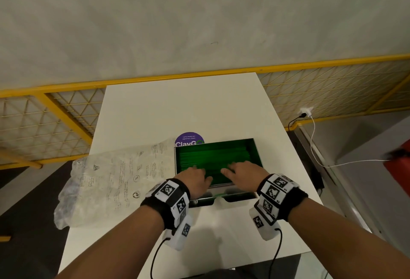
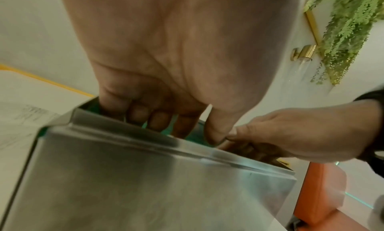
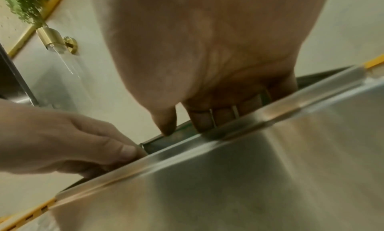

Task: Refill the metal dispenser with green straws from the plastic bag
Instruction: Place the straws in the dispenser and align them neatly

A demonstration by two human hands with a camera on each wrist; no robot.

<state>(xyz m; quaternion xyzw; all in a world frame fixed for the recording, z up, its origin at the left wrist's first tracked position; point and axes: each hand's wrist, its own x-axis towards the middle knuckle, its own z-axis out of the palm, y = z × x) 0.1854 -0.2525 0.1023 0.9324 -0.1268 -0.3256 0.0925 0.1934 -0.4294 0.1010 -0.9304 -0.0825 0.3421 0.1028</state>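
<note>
The metal dispenser [image 1: 258,154] stands open-topped on the white table [image 1: 177,105], filled with a level layer of green straws [image 1: 213,156]. Both hands reach into it from the near side. My left hand [image 1: 195,175] lies flat on the left part of the straws and my right hand [image 1: 238,173] on the right part, fingers straight and lying on them. The wrist views show the left hand's fingers [image 2: 160,121] and the right hand's fingers [image 3: 207,119] dipping behind the dispenser's steel front wall [image 2: 145,185] [image 3: 270,168]. The clear plastic bag [image 1: 111,181] lies crumpled to the dispenser's left; I see no straws in it.
A purple round sticker [image 1: 189,138] lies on the table behind the dispenser. A yellow mesh railing [image 1: 66,110] runs behind and left of the table. A white charger cable [image 1: 315,145] hangs at the right, near a red object [image 1: 399,167].
</note>
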